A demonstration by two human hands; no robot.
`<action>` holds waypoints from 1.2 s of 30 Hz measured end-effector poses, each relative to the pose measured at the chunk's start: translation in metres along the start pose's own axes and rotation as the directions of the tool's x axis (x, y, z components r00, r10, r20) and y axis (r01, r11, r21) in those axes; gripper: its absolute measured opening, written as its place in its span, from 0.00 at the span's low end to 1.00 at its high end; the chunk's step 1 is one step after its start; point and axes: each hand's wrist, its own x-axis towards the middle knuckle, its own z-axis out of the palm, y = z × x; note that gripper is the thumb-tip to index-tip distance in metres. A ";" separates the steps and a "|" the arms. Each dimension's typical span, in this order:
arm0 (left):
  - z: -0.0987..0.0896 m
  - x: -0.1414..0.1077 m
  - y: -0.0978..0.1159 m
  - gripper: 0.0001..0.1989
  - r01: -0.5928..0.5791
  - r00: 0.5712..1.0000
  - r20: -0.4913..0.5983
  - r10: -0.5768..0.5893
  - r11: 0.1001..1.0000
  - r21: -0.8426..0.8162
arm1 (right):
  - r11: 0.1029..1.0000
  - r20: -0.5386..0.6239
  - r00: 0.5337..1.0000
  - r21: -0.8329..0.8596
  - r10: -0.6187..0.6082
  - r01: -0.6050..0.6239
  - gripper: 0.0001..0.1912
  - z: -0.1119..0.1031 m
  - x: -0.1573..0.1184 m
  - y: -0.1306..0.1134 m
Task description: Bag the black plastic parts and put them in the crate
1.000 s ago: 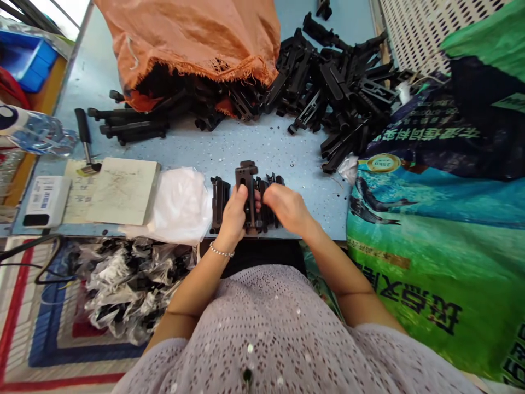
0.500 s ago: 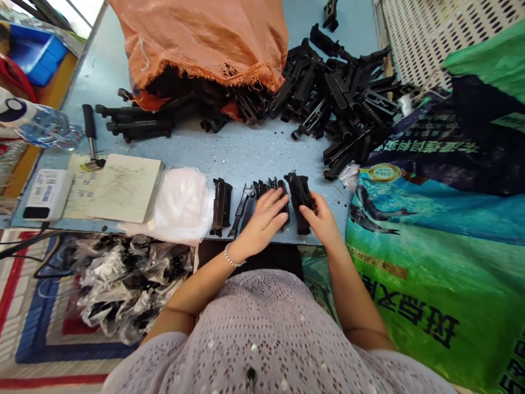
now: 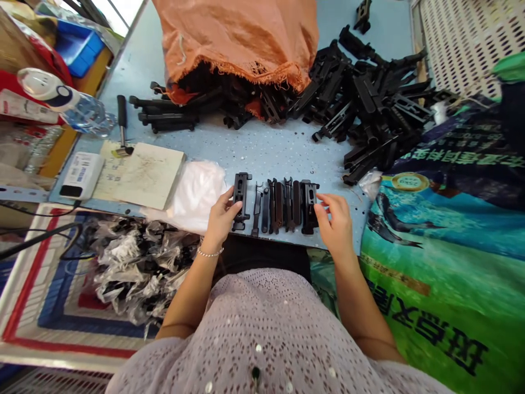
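My left hand [image 3: 221, 219] is at the left end of a row of black parts, closed with its thumb and fingers on the left edge of a slotted black part [image 3: 241, 200]. At the right end, my right hand [image 3: 336, 221] rests against another slotted black part [image 3: 310, 205]; its fingers are loosely curved and apart, with the thumb at the part's edge. Several narrow black strips [image 3: 279, 205] stand side by side between the two slotted parts on the blue table [image 3: 262, 150].
Behind lie an orange sack [image 3: 241, 38] and a heap of black parts [image 3: 365, 98]. To the left are white plastic bags [image 3: 200, 189], a pad [image 3: 158, 172], a hammer [image 3: 122, 126], a bottle [image 3: 88, 112] and a crate [image 3: 16, 306]. A green-blue sack [image 3: 443, 262] covers the right.
My left hand has moved from the row's middle to the slotted part at its left end. The strips now stand closer together, and my right hand has loosened on the right-end part. The view shifted.
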 end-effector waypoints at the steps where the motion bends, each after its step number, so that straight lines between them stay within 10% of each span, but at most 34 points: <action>1: -0.007 -0.004 0.005 0.29 0.081 0.996 0.050 -0.074 0.984 -0.158 | 0.995 0.039 0.996 0.060 -0.080 0.078 0.20 0.000 0.005 -0.014; 3: -0.021 -0.016 0.015 0.30 0.252 0.958 0.223 -0.179 0.897 -0.363 | 0.954 0.190 0.938 0.137 -0.291 0.268 0.25 0.003 0.019 -0.042; 6: -0.044 -0.032 0.027 0.30 0.438 0.841 0.490 -0.228 0.818 -0.373 | 0.825 0.452 0.692 0.240 -0.562 0.512 0.27 0.016 0.041 -0.069; 8: -0.058 -0.033 0.028 0.26 0.423 0.837 0.494 -0.237 0.852 -0.309 | 0.785 0.552 0.570 0.309 -0.608 0.537 0.24 0.025 0.052 -0.075; 11: -0.074 -0.014 0.016 0.23 0.134 0.989 0.067 -0.130 0.989 -0.055 | 0.877 0.581 0.657 0.331 -0.481 0.349 0.23 0.045 0.058 -0.072; 14: -0.078 0.019 -0.006 0.11 -0.025 0.947 -0.274 0.166 0.890 0.455 | 0.869 0.557 0.812 0.475 -0.175 -0.138 0.25 0.071 0.059 -0.072; 17: -0.084 0.048 -0.024 0.03 0.009 0.929 -0.302 0.214 0.802 0.598 | 0.548 0.619 0.784 0.642 0.042 -0.536 0.23 0.094 0.064 -0.082; 21: -0.105 0.057 -0.029 0.08 0.073 0.921 -0.388 0.034 0.963 0.258 | 0.210 0.758 0.651 0.629 0.050 -0.748 0.19 0.108 0.085 -0.103; 25: -0.113 0.045 -0.017 0.11 0.038 0.949 -0.312 -0.046 0.999 -0.033 | 0.092 0.896 0.442 0.444 -0.049 -0.891 0.12 0.133 0.109 -0.132; 28: -0.108 0.035 -0.009 0.08 -0.062 0.952 -0.299 0.061 0.998 0.009 | 0.121 0.925 0.369 0.378 -0.091 -0.918 0.09 0.162 0.119 -0.149; 36: -0.124 0.027 -0.017 0.22 -0.138 0.938 -0.150 0.313 0.734 0.665 | 0.262 0.832 0.554 0.542 -0.030 -0.799 0.18 0.149 0.106 -0.125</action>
